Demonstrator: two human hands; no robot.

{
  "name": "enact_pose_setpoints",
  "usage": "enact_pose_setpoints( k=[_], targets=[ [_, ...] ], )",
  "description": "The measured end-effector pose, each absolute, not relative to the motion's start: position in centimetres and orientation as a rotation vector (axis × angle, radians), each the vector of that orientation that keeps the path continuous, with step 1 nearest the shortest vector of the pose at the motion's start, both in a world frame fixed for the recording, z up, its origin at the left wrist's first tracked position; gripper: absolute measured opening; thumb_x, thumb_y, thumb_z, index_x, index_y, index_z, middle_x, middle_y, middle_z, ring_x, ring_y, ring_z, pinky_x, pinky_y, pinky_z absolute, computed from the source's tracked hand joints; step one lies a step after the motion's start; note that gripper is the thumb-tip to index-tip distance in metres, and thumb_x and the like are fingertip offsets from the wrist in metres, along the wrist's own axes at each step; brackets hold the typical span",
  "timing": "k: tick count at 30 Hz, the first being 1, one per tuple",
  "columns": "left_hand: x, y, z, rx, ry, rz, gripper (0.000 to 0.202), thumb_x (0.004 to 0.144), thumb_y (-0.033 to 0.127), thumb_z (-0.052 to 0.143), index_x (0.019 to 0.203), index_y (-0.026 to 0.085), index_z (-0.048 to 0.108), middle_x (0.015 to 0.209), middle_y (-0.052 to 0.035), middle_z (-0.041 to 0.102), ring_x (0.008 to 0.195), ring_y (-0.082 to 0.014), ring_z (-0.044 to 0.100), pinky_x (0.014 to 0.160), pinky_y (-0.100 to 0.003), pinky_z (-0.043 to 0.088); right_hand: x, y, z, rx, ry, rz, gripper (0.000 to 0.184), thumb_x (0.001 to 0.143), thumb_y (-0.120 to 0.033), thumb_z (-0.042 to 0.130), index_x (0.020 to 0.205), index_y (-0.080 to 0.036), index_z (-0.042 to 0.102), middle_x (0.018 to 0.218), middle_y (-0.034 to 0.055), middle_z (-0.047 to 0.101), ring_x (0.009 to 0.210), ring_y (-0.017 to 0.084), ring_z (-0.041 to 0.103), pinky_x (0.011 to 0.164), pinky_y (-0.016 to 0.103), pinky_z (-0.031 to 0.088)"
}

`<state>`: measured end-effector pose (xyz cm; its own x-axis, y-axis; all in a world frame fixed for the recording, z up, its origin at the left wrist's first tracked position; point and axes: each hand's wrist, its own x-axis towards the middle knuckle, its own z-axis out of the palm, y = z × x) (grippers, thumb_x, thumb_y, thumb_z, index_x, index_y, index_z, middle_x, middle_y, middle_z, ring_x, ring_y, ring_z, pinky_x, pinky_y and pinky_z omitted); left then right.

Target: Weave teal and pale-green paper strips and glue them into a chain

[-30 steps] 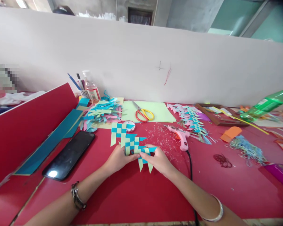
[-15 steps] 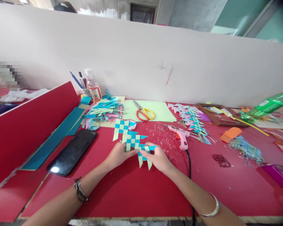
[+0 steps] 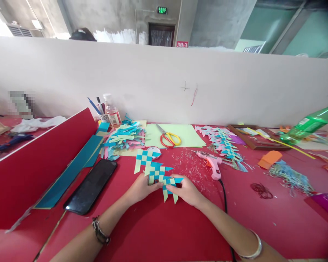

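A chain of woven blue and pale-green paper squares (image 3: 153, 168) lies on the red table (image 3: 164, 229), running from the back left toward me. My left hand (image 3: 141, 187) pinches its near end from the left. From the right, my right hand (image 3: 186, 190) pinches the last woven piece, whose pointed strips stick out below my fingers. Both hands have fingers pressed together on the paper.
A black phone (image 3: 90, 186) lies left, beside blue card strips (image 3: 71, 174) and a red divider (image 3: 38, 163). Behind are loose paper strips (image 3: 124, 138), red-yellow scissors (image 3: 168, 138) on green paper, a pink glue gun (image 3: 211, 165) with cord, more woven pieces (image 3: 224, 147), and a green bottle (image 3: 308, 123).
The view tilted upward, showing more of the room behind the wall. My hands stay pinched on the woven chain, with only small finger shifts.
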<state>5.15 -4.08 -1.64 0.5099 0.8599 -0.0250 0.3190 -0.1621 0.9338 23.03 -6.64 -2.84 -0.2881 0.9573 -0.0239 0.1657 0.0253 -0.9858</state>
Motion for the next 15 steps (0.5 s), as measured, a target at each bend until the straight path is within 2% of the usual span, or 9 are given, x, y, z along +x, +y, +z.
enact_pose_setpoints(
  k=[5,10,15],
  targets=[
    [4.7,-3.8,-1.4,1.617,0.879,0.649,0.041,0.066,0.041,0.059,0.096,0.012,0.058,0.095,-0.0057,0.063,0.088,-0.02,0.056,0.078,-0.029,0.043,23.2,-6.3,-2.5,-1.232,-1.473,1.42,0.027,0.063,-0.037,0.064,0.083,-0.019,0.061,0.084,0.0017,0.065,0.081,0.018,0.059,0.077,0.034,0.044],
    [4.0,-3.8,-0.5,1.688,0.775,0.567,0.035,0.066,0.041,0.059,0.086,0.011,0.061,0.079,-0.0044,0.064,0.073,-0.0164,0.056,0.069,-0.026,0.043,23.0,-6.6,-1.6,-1.265,-1.339,1.442,0.032,0.061,-0.04,0.065,0.083,-0.019,0.06,0.087,0.0025,0.065,0.083,0.018,0.059,0.08,0.035,0.044],
    [3.3,-3.6,0.3,1.82,0.814,0.59,0.035,0.069,0.04,0.056,0.089,0.012,0.059,0.079,-0.0034,0.061,0.069,-0.014,0.052,0.064,-0.024,0.043,22.2,-6.7,-1.0,-1.245,-1.344,1.398,0.035,0.062,-0.042,0.064,0.088,-0.018,0.059,0.089,0.0029,0.065,0.087,0.02,0.059,0.082,0.036,0.043]
  ],
)
